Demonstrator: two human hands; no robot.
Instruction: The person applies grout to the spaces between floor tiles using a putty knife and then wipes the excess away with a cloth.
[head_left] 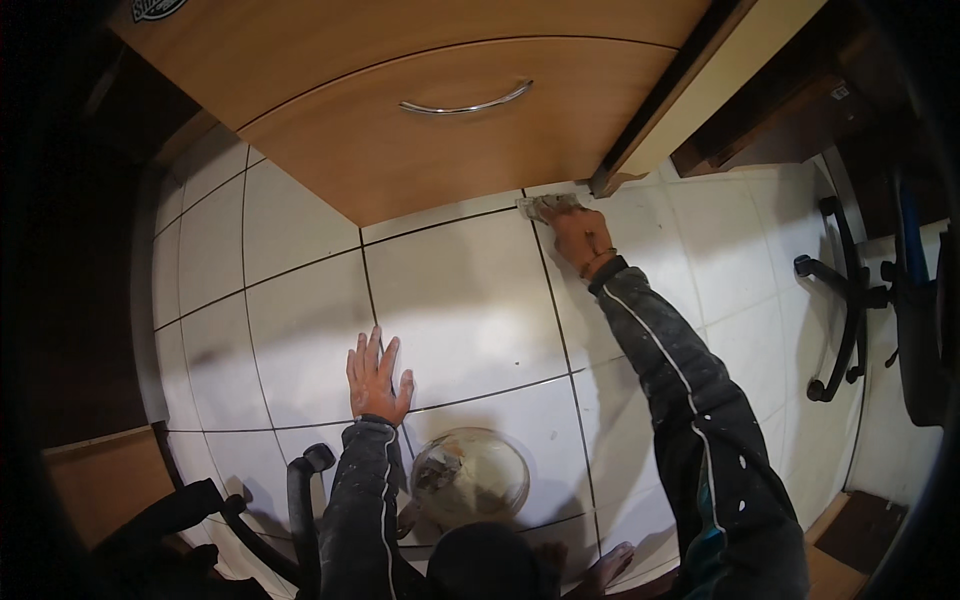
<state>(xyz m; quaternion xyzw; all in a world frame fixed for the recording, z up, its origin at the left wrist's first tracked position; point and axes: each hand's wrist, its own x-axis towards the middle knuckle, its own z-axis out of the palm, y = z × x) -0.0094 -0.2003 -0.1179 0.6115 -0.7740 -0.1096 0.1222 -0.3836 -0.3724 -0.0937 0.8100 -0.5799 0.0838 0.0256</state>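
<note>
My left hand (377, 383) lies flat on the white tiled floor (450, 270), fingers apart and nothing in it. Stretched out ahead, my right hand (582, 240) is closed on a greyish, flat, smeared pad-like piece (543, 206); its exact kind is hard to make out. That piece touches the floor at a dark joint between tiles, close to the foot of the wooden cabinet. Near my body, right of my left forearm, stands a round pale tub (517, 465) with whitish matter and a dark greyish lump (437, 468) inside.
A wooden drawer cabinet (470, 150) with a curved metal handle (467, 103) bounds the far side. Chair legs (845, 295) stand on the right, and another black chair base (303, 500) is at lower left. My bare foot (608, 568) shows at the bottom.
</note>
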